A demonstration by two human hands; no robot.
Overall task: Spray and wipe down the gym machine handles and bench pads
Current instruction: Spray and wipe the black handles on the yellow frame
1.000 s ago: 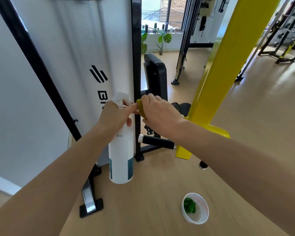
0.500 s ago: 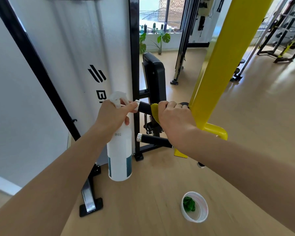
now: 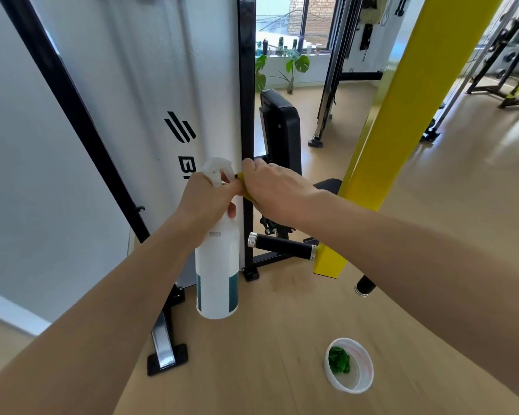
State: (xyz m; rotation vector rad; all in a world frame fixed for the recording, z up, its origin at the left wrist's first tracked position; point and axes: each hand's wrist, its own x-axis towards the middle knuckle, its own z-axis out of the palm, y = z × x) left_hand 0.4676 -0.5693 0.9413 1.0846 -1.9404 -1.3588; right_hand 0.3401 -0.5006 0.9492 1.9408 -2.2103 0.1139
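My left hand [image 3: 206, 202] grips the neck of a white spray bottle [image 3: 218, 265] with a teal band, held upright in front of the machine's white shroud. My right hand [image 3: 274, 190] is wrapped around a yellow cloth [image 3: 245, 193] on the upper black handle, at its left end, touching my left hand. The handle itself is hidden under the hand. A second black handle [image 3: 282, 244] with silver end caps sticks out lower down. A black back pad [image 3: 280, 127] stands upright behind my hands.
A yellow machine arm [image 3: 402, 94] slants down at the right. A white bucket [image 3: 363, 381] holding a green cloth [image 3: 339, 360] sits on the wooden floor at lower right. The black frame foot [image 3: 167, 354] rests on the floor at lower left. Racks stand far right.
My right hand has slid the yellow cloth leftward along the upper handle, from near the yellow arm to its left end beside my left hand. The bottle stays put.
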